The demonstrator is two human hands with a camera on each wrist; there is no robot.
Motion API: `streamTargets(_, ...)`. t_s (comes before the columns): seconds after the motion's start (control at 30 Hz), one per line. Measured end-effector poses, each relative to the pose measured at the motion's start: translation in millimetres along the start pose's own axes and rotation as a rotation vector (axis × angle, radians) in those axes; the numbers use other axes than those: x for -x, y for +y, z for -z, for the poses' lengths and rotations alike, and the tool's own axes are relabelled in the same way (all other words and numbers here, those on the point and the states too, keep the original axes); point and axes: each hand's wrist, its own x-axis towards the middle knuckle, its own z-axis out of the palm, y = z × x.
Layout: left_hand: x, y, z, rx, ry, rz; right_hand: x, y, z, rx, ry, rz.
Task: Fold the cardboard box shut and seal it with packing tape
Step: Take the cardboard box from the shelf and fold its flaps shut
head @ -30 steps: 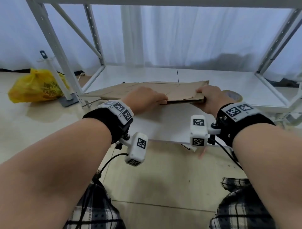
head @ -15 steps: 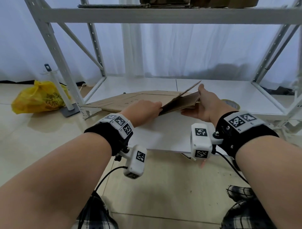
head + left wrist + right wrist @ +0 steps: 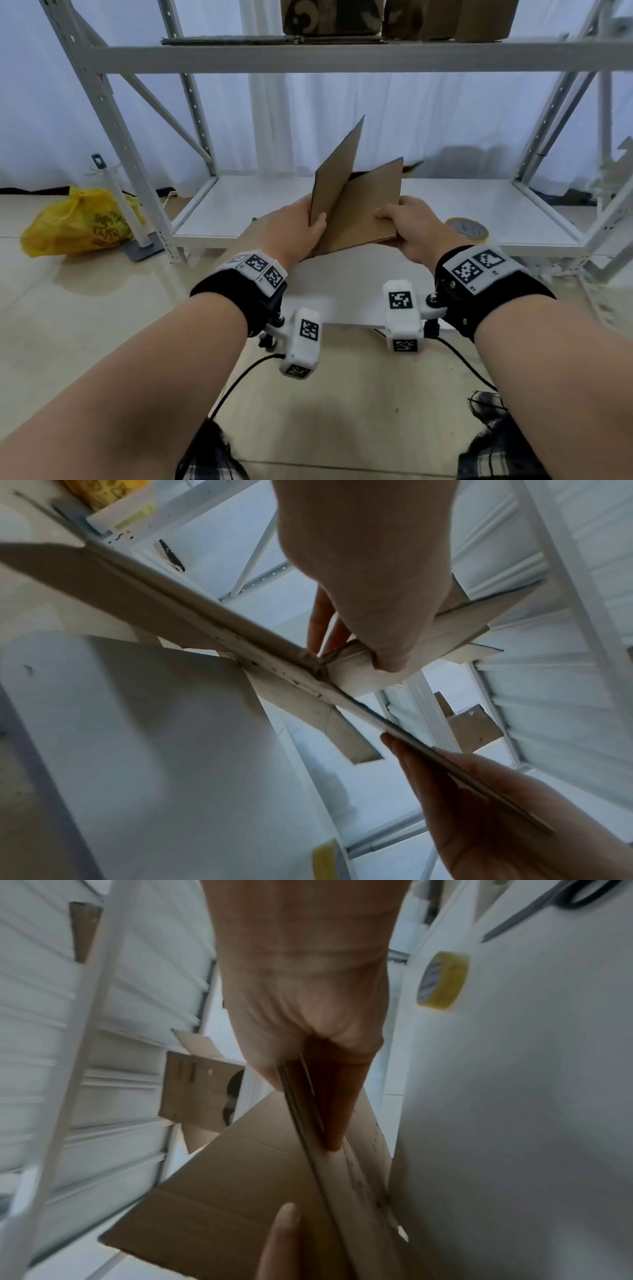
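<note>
The flattened box [image 3: 356, 205] is held clear above the shelf [image 3: 445, 205], left hand [image 3: 294, 233] and right hand [image 3: 407, 229] each pinching one panel so the halves part for squaring; tape [image 3: 466, 229] waits nearby.

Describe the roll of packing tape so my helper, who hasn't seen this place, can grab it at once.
Look at the white metal rack and go to its lowest shelf. Near that shelf's front edge, just beyond the person's right hand, the roll of packing tape lies flat. It is the only round, yellowish thing there; the other nearby item, the cardboard box, is brown and flat-sided.
</note>
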Motion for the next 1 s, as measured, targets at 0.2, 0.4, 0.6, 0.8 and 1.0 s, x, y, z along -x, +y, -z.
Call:
streamTargets(0.2, 9, 24, 32, 0.012, 0.021, -0.090, 6, -33, 0, 0.131, -0.029, 0.134)
streamTargets(0.4, -14, 53, 92, -0.107, 0.068, -0.168, 26, -102, -10, 0.094, 0.018, 0.161)
streamTargets(0.6, -20, 76, 163, -0.035, 0.323, -0.197, 60, -175, -27, 0.044, -0.017, 0.177)
streamTargets(0.8, -12, 92, 198, -0.036, 0.461, -0.234, 86, -205, -27, 0.067, -0.014, 0.230)
streamTargets(1.0, -4, 94, 204, 0.116, 0.535, -0.223, 103, -201, -22, 0.051, -0.036, 0.184)
